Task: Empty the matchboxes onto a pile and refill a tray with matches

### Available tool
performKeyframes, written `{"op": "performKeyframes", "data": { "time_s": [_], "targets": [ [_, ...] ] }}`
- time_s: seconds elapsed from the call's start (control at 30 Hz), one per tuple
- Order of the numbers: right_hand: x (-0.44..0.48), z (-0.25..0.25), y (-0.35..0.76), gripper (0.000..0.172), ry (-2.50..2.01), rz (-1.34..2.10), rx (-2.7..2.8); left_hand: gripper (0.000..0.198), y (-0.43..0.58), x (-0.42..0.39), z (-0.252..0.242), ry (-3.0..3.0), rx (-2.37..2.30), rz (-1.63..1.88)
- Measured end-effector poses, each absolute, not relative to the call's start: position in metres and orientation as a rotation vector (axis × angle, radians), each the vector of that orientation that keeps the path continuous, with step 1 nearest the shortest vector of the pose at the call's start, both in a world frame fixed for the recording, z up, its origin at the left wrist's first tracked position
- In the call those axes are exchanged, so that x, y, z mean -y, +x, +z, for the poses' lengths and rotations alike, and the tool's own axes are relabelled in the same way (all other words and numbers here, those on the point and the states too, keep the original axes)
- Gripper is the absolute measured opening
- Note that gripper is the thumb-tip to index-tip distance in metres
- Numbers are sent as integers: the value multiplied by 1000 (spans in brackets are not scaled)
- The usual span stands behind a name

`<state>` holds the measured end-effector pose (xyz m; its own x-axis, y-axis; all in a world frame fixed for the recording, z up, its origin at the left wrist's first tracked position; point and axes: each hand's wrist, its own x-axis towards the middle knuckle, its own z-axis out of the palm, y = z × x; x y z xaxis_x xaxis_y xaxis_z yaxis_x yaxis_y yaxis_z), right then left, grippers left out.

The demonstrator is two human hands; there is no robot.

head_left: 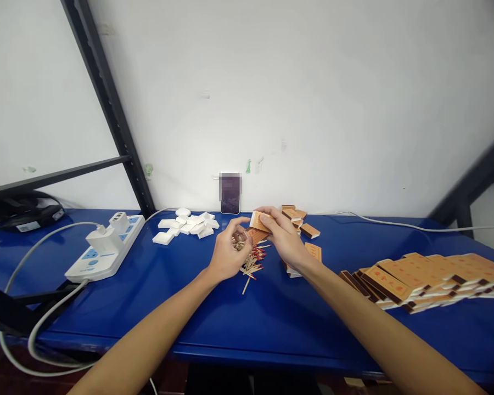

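Bare hands (227, 251) and bare, slender forearms (164, 323)

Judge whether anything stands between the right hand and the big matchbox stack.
Yes: in this view a smaller stack lies between the right hand and the big stack, partly hidden by the right arm.

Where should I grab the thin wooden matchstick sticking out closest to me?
Probably pinch the thin wooden matchstick by its pale near end, coming from your side of the glossy blue table: that end points toward you, clear of the red-tipped wooden matches.
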<state>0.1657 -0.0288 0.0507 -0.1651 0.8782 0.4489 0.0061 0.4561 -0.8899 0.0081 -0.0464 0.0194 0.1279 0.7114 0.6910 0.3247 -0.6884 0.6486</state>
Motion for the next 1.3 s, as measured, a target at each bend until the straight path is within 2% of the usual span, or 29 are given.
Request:
{"op": "performKeyframes", "data": {
  "time_s": [0.17, 0.53, 0.8, 0.9, 1.07, 1.3],
  "targets": [
    [21, 48, 172, 30, -754, 963, 1642, 50, 0, 43, 20, 2071, -959, 1618],
    [18, 44, 177, 29, -705, 769, 1691, 47, 2, 44, 21, 2121, -803, 1578],
    [25, 41, 172, 29, -735, 705, 1805, 51, 2, 42, 18, 2072, -918, 1506],
    [26, 39, 170, 31, -768, 813, 1731, 49, 4, 39, 18, 1944, -994, 1511],
    [26, 36, 165, 47, -698, 1199, 1460, 44, 6, 34, 20, 1738, -1050, 1496],
    [33, 31, 161, 59, -754, 1186, 1398, 48, 3, 25, 22, 1483, -1032, 1603]
  ]
}}
